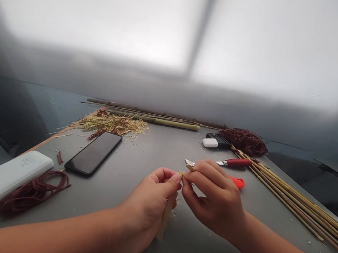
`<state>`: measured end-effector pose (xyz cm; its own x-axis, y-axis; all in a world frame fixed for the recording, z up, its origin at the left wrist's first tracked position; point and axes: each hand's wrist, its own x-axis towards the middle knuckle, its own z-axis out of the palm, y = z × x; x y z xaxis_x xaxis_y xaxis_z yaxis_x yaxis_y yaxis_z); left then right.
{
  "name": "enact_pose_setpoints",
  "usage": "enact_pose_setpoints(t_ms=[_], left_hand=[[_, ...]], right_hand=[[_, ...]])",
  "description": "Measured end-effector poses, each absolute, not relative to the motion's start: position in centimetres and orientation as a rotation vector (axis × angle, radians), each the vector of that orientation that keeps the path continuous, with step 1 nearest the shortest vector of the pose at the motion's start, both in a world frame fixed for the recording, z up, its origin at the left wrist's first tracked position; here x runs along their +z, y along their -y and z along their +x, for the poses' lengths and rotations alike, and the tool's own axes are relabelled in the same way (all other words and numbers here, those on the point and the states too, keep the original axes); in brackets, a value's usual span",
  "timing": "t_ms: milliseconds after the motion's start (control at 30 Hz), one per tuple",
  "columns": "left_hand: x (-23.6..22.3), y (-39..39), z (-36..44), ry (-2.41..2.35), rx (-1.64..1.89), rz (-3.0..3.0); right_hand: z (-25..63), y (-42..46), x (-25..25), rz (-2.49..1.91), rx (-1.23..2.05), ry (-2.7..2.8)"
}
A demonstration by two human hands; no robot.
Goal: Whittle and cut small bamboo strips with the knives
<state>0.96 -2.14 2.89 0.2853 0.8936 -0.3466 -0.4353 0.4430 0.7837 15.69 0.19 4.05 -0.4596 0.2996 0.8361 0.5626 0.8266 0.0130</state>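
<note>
Above the tabletop, my left hand point(150, 202) is closed round a flat, pale bamboo strip point(164, 222), whose lower part hangs below my fingers. My right hand point(216, 194) meets it at the strip's upper end, thumb and fingers pinched there. A short bit of bamboo point(190, 167) shows at the right fingertips. Just beyond my right hand lies a red-handled knife point(238, 163). An orange handle point(238, 182) sticks out behind the same hand, and a blade tip point(189, 162) shows past the fingers; whether these two belong together is hidden.
Thin bamboo sticks point(289, 198) line the right edge near dark red cord point(245, 141) and a white case point(210, 142). On the left lie a phone point(94, 154), a power bank point(4, 182), coiled cord point(36, 192) and shavings point(116, 124). Bamboo poles point(169, 123) lie at the back.
</note>
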Motion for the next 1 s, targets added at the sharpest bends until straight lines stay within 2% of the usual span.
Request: enact_pose_setpoints(t_ms=[167,267,467,567,700,1000], left_hand=[[4.3,0.7,0.3,-0.902,1.158,0.485],[5.7,-1.4,-1.5,-0.93,1.322,0.447],[5.8,-2.6,-2.8,-1.015,1.285,0.501],[5.2,-2.0,-2.2,-1.045,1.155,0.569],[4.5,-1.7,-1.5,-1.092,1.045,0.611],[3.1,-1.4,-0.8,-1.082,1.007,0.625]], right_hand=[[15.4,0.7,3.0,-0.604,-0.351,2.116],[15.2,1.6,2.9,-0.543,-0.182,2.154],[17.3,-1.7,3.5,-1.041,0.167,1.958],[20.0,-5.1,3.1,-1.27,0.117,1.962],[22.7,-8.5,2.5,-1.454,-0.132,2.04],[16.8,-12.1,4.8,-1.155,-0.355,2.515]])
